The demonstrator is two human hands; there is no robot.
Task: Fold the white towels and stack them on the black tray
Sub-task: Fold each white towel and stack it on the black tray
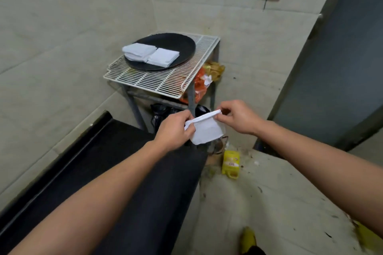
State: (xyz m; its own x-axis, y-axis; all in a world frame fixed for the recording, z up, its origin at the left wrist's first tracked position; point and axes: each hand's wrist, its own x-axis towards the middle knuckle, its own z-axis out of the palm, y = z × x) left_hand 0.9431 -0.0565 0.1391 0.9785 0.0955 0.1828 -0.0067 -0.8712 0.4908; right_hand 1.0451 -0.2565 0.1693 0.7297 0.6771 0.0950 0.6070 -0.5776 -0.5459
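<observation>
Tiled corner; wire-rack table (165, 80) beyond the hands. Black tray (178, 45) on it, two folded white towel stacks (150, 55). Left hand (174, 130) and right hand (238, 117) pinch a part-folded white towel (207, 129) midair. Yellow carton (230, 164) on the floor below the right hand.

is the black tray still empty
No, two stacks of folded white towels already sit side by side on the black tray.
</observation>
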